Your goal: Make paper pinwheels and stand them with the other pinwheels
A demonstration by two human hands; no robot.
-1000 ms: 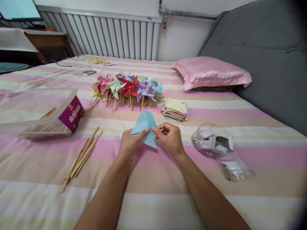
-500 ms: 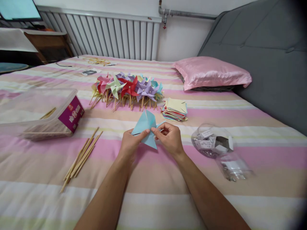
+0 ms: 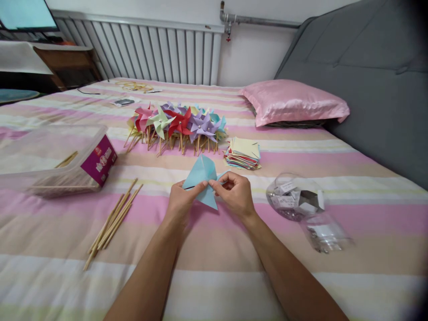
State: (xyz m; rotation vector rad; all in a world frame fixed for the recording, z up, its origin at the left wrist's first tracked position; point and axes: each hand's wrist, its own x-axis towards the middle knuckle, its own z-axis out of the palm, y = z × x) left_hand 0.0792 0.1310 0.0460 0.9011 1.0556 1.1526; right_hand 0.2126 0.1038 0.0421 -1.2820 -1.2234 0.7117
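Blue paper, pinched by left hand and right hand (box label illegible).

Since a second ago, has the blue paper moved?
No. The blue paper keeps its place, just in front and to the left of the paper stack.

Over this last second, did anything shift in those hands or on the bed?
Barely: the left hand and right hand keep pinching the blue paper, the right fingers edging slightly toward its middle. The pinwheels, sticks, paper stack and jars lie as before.
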